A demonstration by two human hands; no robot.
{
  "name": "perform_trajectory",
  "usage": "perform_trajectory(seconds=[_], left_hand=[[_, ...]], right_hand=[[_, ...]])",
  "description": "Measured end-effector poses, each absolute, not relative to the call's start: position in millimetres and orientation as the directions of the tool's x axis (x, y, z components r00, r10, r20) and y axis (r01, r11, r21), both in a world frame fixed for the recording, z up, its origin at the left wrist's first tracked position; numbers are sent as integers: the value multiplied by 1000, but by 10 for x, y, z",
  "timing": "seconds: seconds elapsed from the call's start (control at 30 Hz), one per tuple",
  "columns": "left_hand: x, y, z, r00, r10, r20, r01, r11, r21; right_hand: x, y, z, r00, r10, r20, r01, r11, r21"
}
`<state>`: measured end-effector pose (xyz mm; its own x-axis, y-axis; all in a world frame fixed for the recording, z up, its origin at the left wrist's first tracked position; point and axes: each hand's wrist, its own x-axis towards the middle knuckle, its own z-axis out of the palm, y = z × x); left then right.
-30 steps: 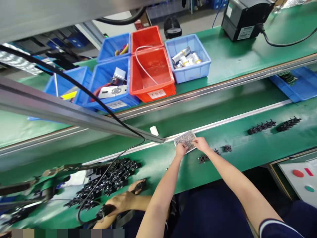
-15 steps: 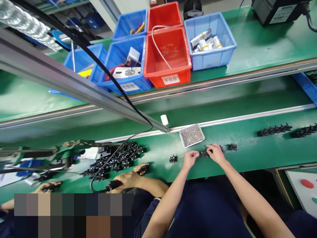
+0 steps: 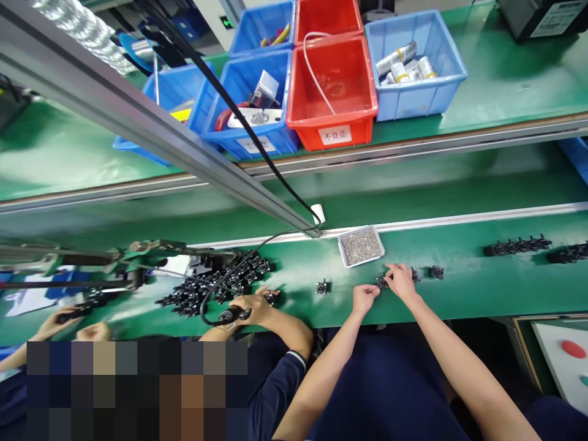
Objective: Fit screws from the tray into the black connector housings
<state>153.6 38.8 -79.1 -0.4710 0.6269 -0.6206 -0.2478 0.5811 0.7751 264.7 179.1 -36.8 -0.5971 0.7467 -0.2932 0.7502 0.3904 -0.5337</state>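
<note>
My left hand is closed in a pinch just left of a small black part on the green bench. Its fingertips press together, and what they hold is too small to make out. Over that same black part, my right hand has thumb and fingers drawn together, touching or nearly touching it. Anything inside this pinch is hidden. Behind my hands sits a white tray filled with tiny metal pieces, likely screws. Other black parts lie right of my right hand and to the left.
A co-worker's hand holds a black corded tool beside a heap of black parts. Rows of black parts stand at right. A metal post and black cable slant down near the tray; blue and red bins line the shelf.
My hands have left the tray of metal pieces and come forward to the black parts. Over the last half second they stay there almost still, while the view shifts.
</note>
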Motion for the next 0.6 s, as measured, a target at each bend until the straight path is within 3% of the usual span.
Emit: perform_trajectory(seconds=[0.27,0.47,0.6], left_hand=[[1554,443,-759,-504,586,-635,-175,650,739],[1599,529,-752,-445,449,-775,-533,562,632],[1591,539,-740,-415,478,-774,-593,503,628]], right_hand=[[2655,1787,-313,-631,739,-234,728,460,-509],[2712,1679,-155,-703,697,-145,677,592,-438],[2859,1575,-83,-790,609,-77,587,714,-382]])
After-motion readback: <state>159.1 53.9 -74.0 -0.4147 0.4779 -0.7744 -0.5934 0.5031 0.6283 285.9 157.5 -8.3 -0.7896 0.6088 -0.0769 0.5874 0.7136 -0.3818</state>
